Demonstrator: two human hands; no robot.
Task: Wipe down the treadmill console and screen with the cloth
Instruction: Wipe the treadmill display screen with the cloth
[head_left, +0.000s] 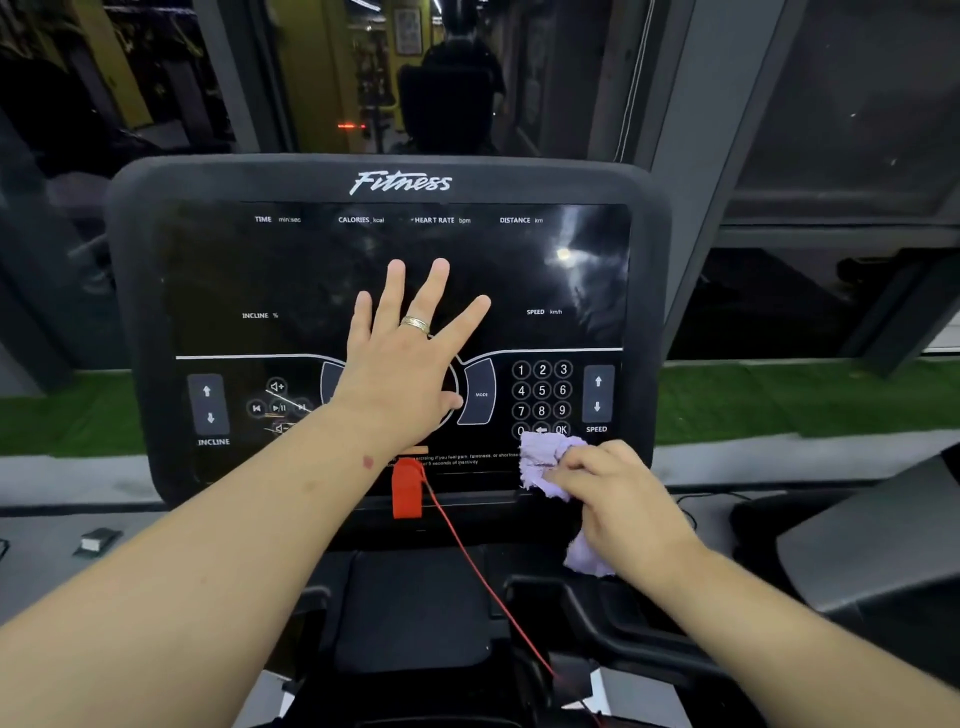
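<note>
Hidden: your left hand (400, 358) covers the round central control of the console (130, 218); only the MODE key (480, 394) just right of its thumb shows. Your right hand (618, 499) hides the middle of the cloth (545, 460), and the warning text beside it is too small to read in full.
Left hand: released, fingers spread flat, tips on the screen (322, 275), palm over the control band; a ring (415, 325) on one finger.
Right hand: grasping the lilac cloth, bunched against the console's lower right, just under the keypad (542, 389) and SPEED arrows (598, 393); a tail of cloth hangs below the wrist.
Safety key: red clip (407, 488) below your left wrist, its red cord (483, 577) running down between your forearms.
Screen: dark and unlit, with a light glare above your right hand.
Room: glass ahead reflecting a dim gym; a green strip beyond the console on both sides.
</note>
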